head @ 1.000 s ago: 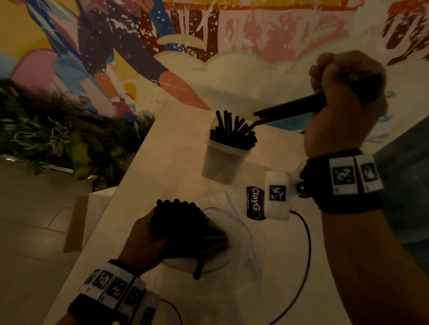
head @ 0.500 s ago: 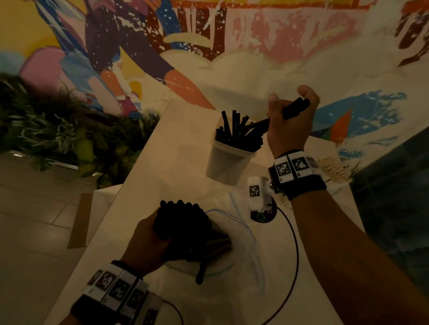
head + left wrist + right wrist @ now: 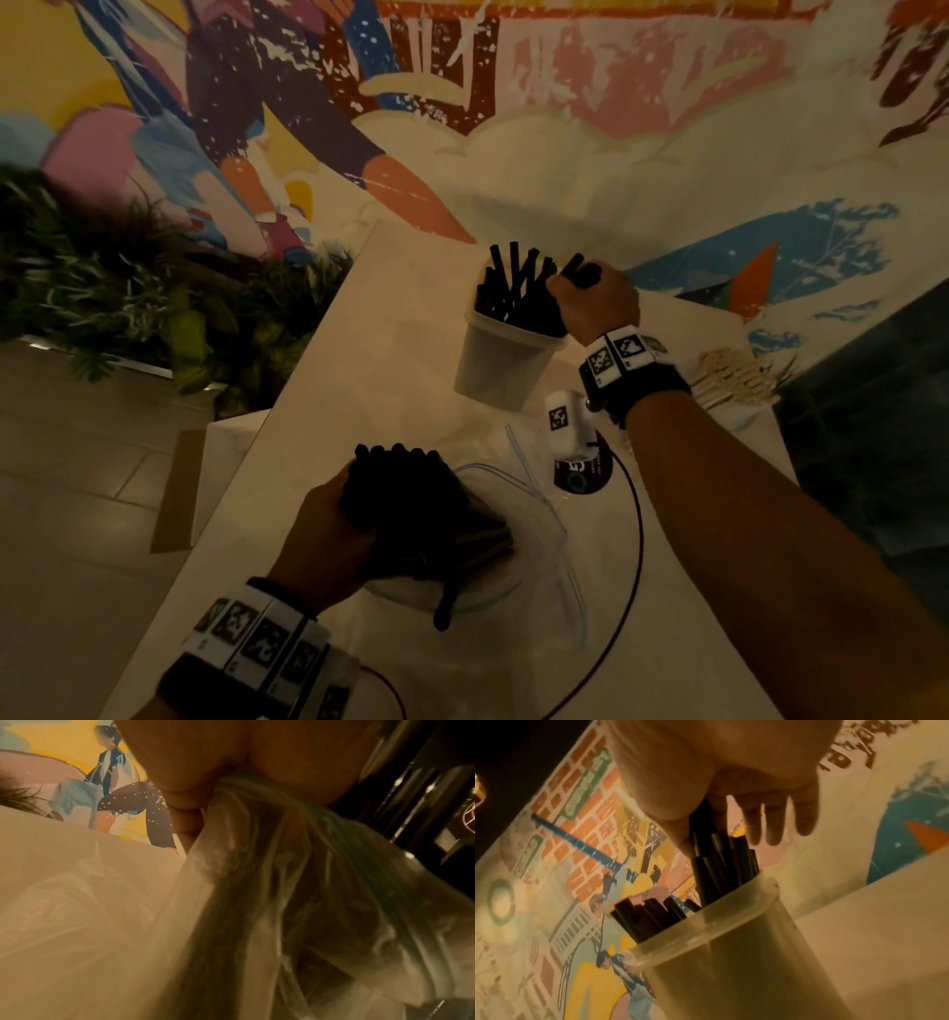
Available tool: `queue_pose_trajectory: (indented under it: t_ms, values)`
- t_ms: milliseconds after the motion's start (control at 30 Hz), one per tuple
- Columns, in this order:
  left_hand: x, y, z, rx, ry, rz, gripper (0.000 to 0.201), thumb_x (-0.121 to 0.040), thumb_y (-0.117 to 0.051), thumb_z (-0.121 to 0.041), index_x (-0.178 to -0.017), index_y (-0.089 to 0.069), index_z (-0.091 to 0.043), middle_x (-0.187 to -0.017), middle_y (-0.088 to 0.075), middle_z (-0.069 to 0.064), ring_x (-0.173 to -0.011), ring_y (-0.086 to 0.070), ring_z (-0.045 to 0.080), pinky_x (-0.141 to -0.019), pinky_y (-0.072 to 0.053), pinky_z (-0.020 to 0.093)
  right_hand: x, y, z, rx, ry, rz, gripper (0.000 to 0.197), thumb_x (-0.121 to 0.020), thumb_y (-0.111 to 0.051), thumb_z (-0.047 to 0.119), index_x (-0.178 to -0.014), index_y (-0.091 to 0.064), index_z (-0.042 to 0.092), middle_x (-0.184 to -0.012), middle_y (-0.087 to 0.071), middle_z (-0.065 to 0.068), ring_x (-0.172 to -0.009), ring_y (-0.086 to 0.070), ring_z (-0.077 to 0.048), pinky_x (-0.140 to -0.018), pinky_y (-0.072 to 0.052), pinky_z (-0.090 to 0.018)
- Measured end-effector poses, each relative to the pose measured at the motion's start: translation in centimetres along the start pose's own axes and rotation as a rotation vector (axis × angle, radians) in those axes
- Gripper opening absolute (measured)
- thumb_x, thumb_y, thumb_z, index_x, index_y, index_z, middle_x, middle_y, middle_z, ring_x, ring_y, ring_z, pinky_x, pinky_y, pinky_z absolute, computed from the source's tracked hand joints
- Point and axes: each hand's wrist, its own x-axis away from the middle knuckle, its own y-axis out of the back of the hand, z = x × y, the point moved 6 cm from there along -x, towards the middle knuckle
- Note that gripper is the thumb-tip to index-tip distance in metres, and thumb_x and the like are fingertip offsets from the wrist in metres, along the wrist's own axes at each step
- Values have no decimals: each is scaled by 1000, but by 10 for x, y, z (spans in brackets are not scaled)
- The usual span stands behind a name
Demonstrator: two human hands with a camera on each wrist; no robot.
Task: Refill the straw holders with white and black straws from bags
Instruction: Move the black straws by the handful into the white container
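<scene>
Straw holder (image 3: 500,360), a pale translucent tub, is standing upright toward the far end of the table (image 3: 369,360), part-filled with black straws (image 3: 506,288) fanning out above its rim. Right hand (image 3: 595,303) is reaching over the holder's right rim, thumb and first finger pinching a small bunch of black straws (image 3: 706,833) whose lower ends are sitting inside the tub; the other fingers (image 3: 777,817) are hanging loosely extended.

Left hand (image 3: 328,534) is resting on the near part of the table, fingers wrapped around a thick bundle of black straws (image 3: 405,493) together with the gathered neck of a clear plastic bag (image 3: 518,555). Left wrist view is showing mostly crumpled bag film (image 3: 270,882) bunched under the palm.

A pile of white straws (image 3: 734,375) is lying at the table's right edge, well apart from the holder. A small dark round label or lid (image 3: 583,470) is sitting between holder and bag; what it is cannot be told. A thin dark cable (image 3: 634,545) is trailing across the tabletop.

Table surface is pale and smooth. A painted mural (image 3: 462,77) is covering the wall behind; green plants (image 3: 128,308) are standing left, over a tiled floor (image 3: 67,488). Lighting is dim.
</scene>
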Motion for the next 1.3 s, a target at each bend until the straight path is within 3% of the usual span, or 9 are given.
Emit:
queue_pose_trajectory:
  t_ms: [200, 333, 500, 600, 700, 767, 900, 1100, 1300]
  values:
    - [0, 1, 8, 90, 21, -21, 63, -44, -61, -86, -99, -60, -55, -99, -70, -14, -100, -65, 11, -93, -51, 35, 6, 12, 11, -149, 200, -206, 96, -74, -75, 38, -148, -17, 20, -152, -24, -12, -139, -28, -29, -109, -31, -44]
    - [0, 1, -5, -44, 0, 0, 65, -49, -47, -93, -102, -55, -56, -97, -56, -48, -95, -58, -4, -83, -44, 2, 4, -24, -13, 244, 21, 230, 73, -83, -43, 71, -144, -31, 33, -155, -22, -13, -139, -26, -35, -111, -25, -55]
    - [0, 1, 0, -63, 5, 9, 59, -55, -53, -85, -109, -51, -59, -104, -51, -51, -97, -52, -23, -87, -40, -1, 23, 10, 15, -4, 115, 102, 74, -85, -49, 66, -147, -22, 36, -159, 1, -10, -146, -10, -28, -117, -19, -47]
    - [-2, 1, 5, -63, 9, -17, 58, -54, -61, -73, -105, -51, -46, -99, -53, -51, -93, -53, -23, -82, -41, -2, 60, 36, 37, -164, 243, 109, 72, -82, -63, 55, -144, -29, 38, -156, -23, 2, -142, -25, -12, -113, -29, -35]
    - [-2, -2, 1, -45, 13, -22, 51, -55, -58, -57, -106, -54, -55, -92, -59, -46, -95, -55, -18, -80, -39, -4, 124, 36, 42, -253, 302, 519, 82, -72, -81, 29, -141, -37, 37, -133, -47, 23, -119, -48, 6, -87, -44, -7]
    - [-3, -3, -1, -43, -7, -36, 73, -54, -54, -57, -121, -53, -28, -103, -61, -29, -100, -55, -4, -86, -40, 3, 182, 21, 26, -34, 294, 924, 107, -66, -85, 22, -147, -18, 43, -140, -29, 31, -125, -37, 8, -87, -39, -1]
    - [-1, -5, -11, -111, -71, 5, 104, -52, -56, -70, -128, -47, 0, -118, -60, 8, -112, -57, 26, -95, -42, 33, 254, -5, 2, 105, 310, 1064, 139, -58, -89, 34, -134, 26, 56, -153, 14, 27, -141, 4, 5, -118, -14, -24]
    - [-2, -16, -28, -112, -92, 106, 85, -40, -68, -78, -115, -28, -68, -104, -65, -20, -98, -62, 12, -87, -49, 31, 255, -32, 1, -218, 316, 710, 111, -67, -82, 45, -148, -7, 36, -151, -31, 12, -136, -33, -2, -113, -33, -30]
    - [3, -11, -30, -137, -139, 170, 90, -47, -67, -74, -118, -11, -75, -109, -55, -26, -95, -56, -18, -83, -47, 5, 244, -28, -10, -310, 305, 569, 73, -80, -58, 59, -143, -34, 32, -134, -52, 12, -124, -48, -1, -105, -42, -25]
